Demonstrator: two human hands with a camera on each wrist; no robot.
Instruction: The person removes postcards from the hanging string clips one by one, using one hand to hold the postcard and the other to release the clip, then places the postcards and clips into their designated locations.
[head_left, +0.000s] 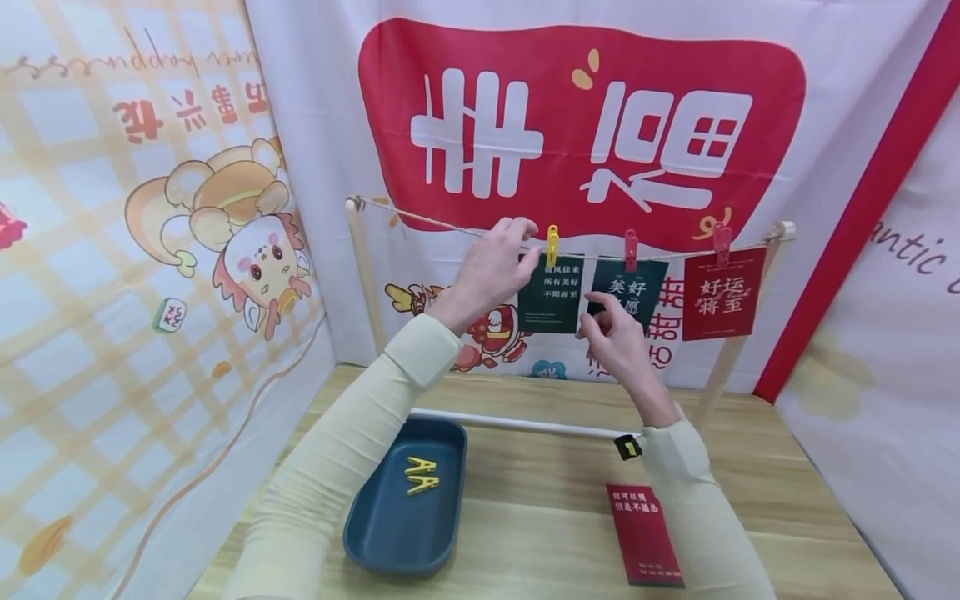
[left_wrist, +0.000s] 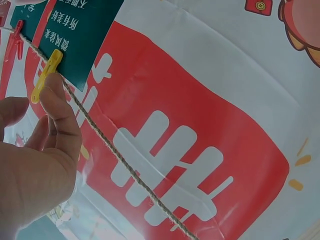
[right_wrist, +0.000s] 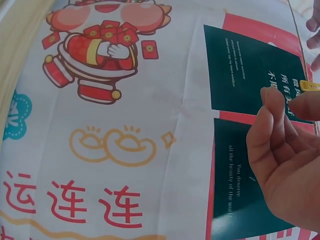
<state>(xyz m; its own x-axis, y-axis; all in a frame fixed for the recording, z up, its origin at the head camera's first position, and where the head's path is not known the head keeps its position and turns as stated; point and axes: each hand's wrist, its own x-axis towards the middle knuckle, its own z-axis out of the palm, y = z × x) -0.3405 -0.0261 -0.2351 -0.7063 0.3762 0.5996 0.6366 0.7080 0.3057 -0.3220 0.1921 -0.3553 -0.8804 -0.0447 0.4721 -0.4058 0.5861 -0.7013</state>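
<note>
A dark green card point(head_left: 551, 312) with white writing hangs from a twine line point(head_left: 435, 222) under a yellow clothespin point(head_left: 552, 246). My left hand point(head_left: 489, 268) is at the clothespin's left, thumb and fingers apart. In the left wrist view, its index fingertip is right at the yellow clothespin point(left_wrist: 47, 75), with the thumb off to the side. Lower down, my right hand point(head_left: 618, 342) is loosely bent between this card and a second green card point(head_left: 654, 279), partly covering the second. Nothing shows between its thumb and fingers. A red clothespin point(head_left: 631, 250) is above that second card.
Farther right on the line hangs a red card point(head_left: 723, 300) under another red clothespin point(head_left: 722, 242). Wooden posts point(head_left: 364, 275) carry the twine. On the table, a blue tray point(head_left: 405, 537) contains two yellow clothespins point(head_left: 422, 477); a long red card point(head_left: 647, 540) lies near my right sleeve.
</note>
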